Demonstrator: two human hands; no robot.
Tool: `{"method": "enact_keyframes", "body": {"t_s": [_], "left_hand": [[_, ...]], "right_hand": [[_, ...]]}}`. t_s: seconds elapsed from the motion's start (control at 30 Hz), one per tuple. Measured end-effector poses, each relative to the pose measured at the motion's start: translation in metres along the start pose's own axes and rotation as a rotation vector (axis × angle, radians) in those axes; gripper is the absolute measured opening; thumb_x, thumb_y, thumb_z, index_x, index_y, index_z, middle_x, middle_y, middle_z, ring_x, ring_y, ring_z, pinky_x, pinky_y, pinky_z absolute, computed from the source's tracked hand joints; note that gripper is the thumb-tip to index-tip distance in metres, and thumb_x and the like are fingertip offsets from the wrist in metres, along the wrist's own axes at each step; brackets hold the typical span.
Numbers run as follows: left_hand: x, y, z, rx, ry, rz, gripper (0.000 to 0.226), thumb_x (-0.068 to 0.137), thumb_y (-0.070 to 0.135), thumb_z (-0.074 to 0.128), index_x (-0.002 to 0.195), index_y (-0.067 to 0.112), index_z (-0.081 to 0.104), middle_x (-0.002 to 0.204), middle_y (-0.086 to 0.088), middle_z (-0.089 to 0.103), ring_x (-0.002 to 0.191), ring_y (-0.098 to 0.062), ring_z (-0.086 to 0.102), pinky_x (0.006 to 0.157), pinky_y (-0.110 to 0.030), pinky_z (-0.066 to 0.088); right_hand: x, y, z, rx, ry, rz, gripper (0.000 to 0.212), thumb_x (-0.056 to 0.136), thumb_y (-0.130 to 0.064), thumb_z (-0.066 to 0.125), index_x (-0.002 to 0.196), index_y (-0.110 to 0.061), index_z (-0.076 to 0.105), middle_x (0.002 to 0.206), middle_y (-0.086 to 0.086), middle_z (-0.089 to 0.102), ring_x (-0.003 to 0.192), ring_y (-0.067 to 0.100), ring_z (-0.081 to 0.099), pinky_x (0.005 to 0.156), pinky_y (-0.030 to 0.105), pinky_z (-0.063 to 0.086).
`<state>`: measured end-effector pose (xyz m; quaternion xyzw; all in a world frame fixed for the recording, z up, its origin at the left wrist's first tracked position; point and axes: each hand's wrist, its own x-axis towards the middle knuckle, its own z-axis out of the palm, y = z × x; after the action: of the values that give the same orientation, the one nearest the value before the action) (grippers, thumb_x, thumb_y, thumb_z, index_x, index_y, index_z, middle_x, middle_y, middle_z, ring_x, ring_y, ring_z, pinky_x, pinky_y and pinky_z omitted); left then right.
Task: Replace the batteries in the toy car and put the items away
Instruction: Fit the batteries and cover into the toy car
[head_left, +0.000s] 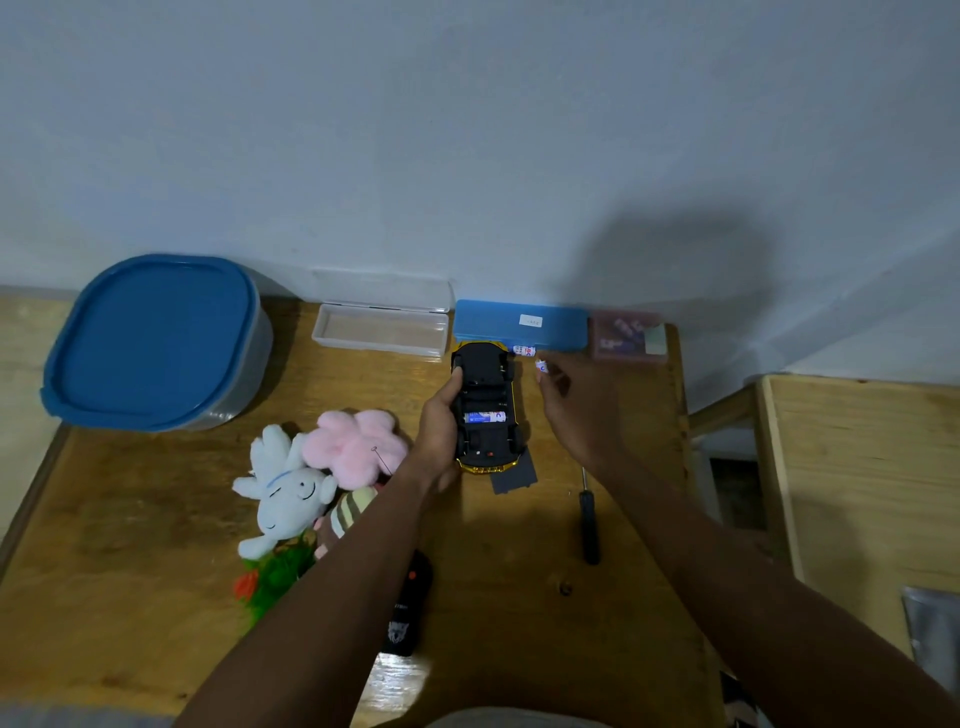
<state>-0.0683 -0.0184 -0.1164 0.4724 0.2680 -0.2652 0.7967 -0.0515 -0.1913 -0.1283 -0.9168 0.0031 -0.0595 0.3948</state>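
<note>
At the centre of the frame the toy car (485, 408) lies upside down on the wooden desk (156, 519), its black underside up and the battery bay open with one battery (484, 417) seated across it. The left hand (441, 431) has its grip clamped on the car's left flank, thumb reaching toward the far end. Just right of the car, the right hand (571, 405) pinches a second battery (542, 367) between its fingertips, above the desk. A third battery (523, 351) lies beside the car's far end, against the blue case (519, 325). The grey battery cover (514, 475) sits partly under the car's near end. A screwdriver (588, 519) lies lower right of the car, and plush toys (311, 478) crowd the left.
</note>
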Motion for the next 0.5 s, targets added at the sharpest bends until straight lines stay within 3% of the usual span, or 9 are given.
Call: {"method": "enact_keyframes", "body": {"t_s": [0.13,0.2,0.33,0.5], "left_hand": [[-0.001,0.0,0.002,0.008,0.01,0.012,0.057,0.102,0.051,0.037,0.126,0.008,0.066,0.109,-0.017,0.072,0.089,-0.033,0.07,0.082,-0.047,0.058],[0.0,0.0,0.003,0.014,0.016,0.009,0.055,0.102,0.05,0.037,0.126,0.01,0.066,0.107,-0.015,0.073,0.088,-0.031,0.071,0.078,-0.044,0.059],[-0.001,0.0,0.004,0.033,-0.005,0.022,0.048,0.104,0.047,0.036,0.116,0.014,0.068,0.091,-0.008,0.077,0.075,-0.022,0.074,0.065,-0.031,0.059],[-0.003,-0.001,0.002,0.058,0.002,0.042,0.051,0.103,0.048,0.039,0.125,0.012,0.067,0.095,-0.011,0.075,0.081,-0.023,0.072,0.07,-0.033,0.058]], "right_hand": [[-0.018,-0.032,-0.003,0.369,0.057,0.171,0.009,0.09,-0.014,0.066,0.095,-0.017,0.072,0.075,-0.014,0.065,0.072,-0.005,0.061,0.064,0.007,0.04],[-0.027,-0.042,0.002,0.476,0.025,0.243,0.014,0.089,-0.015,0.068,0.099,-0.025,0.073,0.083,-0.014,0.071,0.08,-0.006,0.065,0.07,0.008,0.045],[-0.037,-0.039,0.013,0.236,-0.019,-0.016,0.021,0.089,-0.019,0.068,0.11,-0.023,0.072,0.102,-0.003,0.072,0.093,0.012,0.067,0.081,0.027,0.054],[-0.039,-0.041,0.013,0.097,-0.092,-0.119,0.028,0.093,-0.022,0.066,0.121,-0.021,0.07,0.108,-0.005,0.067,0.098,0.006,0.059,0.08,0.008,0.044]]}}
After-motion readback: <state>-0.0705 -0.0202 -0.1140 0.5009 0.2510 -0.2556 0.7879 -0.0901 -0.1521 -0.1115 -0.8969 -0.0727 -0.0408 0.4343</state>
